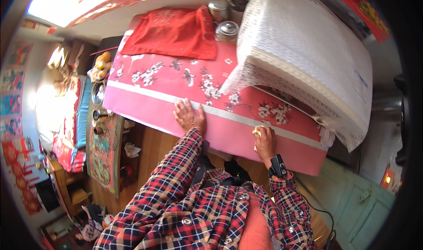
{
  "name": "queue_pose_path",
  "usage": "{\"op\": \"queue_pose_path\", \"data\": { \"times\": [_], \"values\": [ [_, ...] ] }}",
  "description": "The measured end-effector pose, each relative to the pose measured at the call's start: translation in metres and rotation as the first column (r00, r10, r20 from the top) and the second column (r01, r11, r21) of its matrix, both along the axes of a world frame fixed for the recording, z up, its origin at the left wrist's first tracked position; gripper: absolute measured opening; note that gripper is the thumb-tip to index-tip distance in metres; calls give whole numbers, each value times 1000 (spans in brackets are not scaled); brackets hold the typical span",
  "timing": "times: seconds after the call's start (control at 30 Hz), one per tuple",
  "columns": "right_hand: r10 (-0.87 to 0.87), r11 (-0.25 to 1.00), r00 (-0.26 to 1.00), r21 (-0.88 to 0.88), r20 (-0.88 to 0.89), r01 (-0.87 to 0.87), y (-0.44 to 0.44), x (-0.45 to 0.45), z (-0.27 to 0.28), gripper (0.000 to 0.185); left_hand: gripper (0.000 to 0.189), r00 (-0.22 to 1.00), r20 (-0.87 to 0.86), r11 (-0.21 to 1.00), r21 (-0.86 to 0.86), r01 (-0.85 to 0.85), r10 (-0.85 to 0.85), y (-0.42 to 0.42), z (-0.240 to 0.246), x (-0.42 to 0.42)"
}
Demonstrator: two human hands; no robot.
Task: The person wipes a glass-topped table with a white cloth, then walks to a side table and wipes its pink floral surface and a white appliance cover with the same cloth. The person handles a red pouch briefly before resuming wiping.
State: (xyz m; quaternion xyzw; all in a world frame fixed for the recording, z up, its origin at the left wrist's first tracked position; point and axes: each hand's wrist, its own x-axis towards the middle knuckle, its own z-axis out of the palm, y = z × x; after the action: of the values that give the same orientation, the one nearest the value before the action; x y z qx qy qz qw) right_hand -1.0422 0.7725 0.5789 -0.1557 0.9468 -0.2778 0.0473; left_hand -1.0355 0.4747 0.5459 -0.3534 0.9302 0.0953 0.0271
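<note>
My left hand (190,116) lies flat with fingers spread on a pink and red floral tablecloth (142,99), across its pale stripe. To the right, my right hand (266,143) grips a pale yellow cloth (256,134) and presses it against the pink border near the table's front edge. The cloth is mostly hidden under my fingers. Farther back on the table lies a crumpled red cloth (172,33). A large boxy thing under a white lace-edged cover (304,48) stands at the right; what is beneath it is mostly hidden.
Lidded metal canisters (218,8) and a lidded glass jar (227,31) stand at the back. At the left is a painted cabinet (104,157) with small cups and a metal plate (98,93). A green cupboard (350,197) and a black cable (325,212) are at lower right.
</note>
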Motion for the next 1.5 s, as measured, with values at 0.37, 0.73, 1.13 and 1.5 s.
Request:
{"op": "queue_pose_path", "data": {
  "times": [0.37, 0.73, 1.13, 1.5],
  "values": [
    [134, 990, 988, -44, 73, -131, -10, 21, 13, 34, 71, 995, -96, 1000, 6, 8, -8, 0, -8, 4],
    [-38, 997, 987, 69, 155, 28, -21, 40, -11, 19, 92, 994, -81, 992, 104, 76, -68, -16, -16, 4],
    [-117, 990, 983, 98, 145, 103, -75, 8, -28, 20, 76, 868, 23, 832, 297, 468, -496, -97, 20, 81],
    [136, 986, 977, -121, 166, -117, -231, 12, -48, 23, 58, 873, -274, 724, 487, 488, -404, -88, 46, 98]
  ]
}}
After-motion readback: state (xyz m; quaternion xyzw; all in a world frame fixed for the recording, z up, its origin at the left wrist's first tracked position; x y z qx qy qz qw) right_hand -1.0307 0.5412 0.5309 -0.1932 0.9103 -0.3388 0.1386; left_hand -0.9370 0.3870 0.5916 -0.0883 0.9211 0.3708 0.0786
